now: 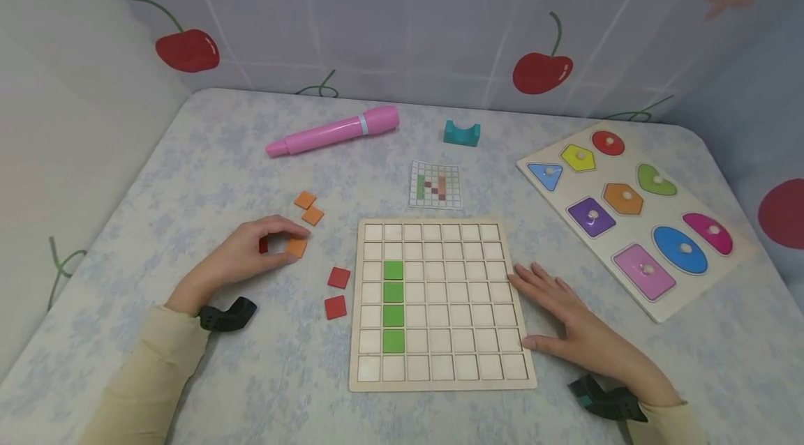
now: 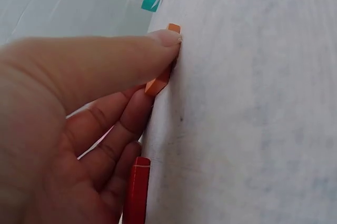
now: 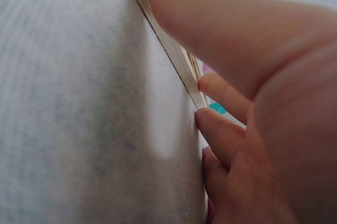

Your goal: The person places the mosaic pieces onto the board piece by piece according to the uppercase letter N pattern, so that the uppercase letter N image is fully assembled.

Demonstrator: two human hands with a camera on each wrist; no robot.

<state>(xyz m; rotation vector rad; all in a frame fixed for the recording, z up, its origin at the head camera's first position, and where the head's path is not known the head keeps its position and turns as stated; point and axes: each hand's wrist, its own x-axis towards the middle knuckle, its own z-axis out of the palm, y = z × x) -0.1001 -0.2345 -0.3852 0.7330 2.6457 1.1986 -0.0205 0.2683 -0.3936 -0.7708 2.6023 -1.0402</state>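
Note:
At the left of the head view, my left hand (image 1: 248, 251) pinches an orange square tile (image 1: 297, 247) between thumb and fingers, low at the tabletop. The left wrist view shows the thumb over this orange tile (image 2: 157, 85), with a red tile (image 2: 137, 190) close by the palm. Two more orange tiles (image 1: 305, 200) lie just beyond the fingers, and two red tiles (image 1: 339, 277) sit toward the board. My right hand (image 1: 574, 323) has its fingers spread, fingertips touching the right edge of the wooden grid board (image 1: 443, 385). Several green tiles (image 1: 393, 293) form a column in the board's second column.
Behind the board lies a small printed pattern card (image 1: 435, 185). A pink pen-like toy (image 1: 333, 134) and a teal notched block (image 1: 461, 134) are at the back. On the right, a knobbed shape puzzle (image 1: 634, 222) lies at an angle.

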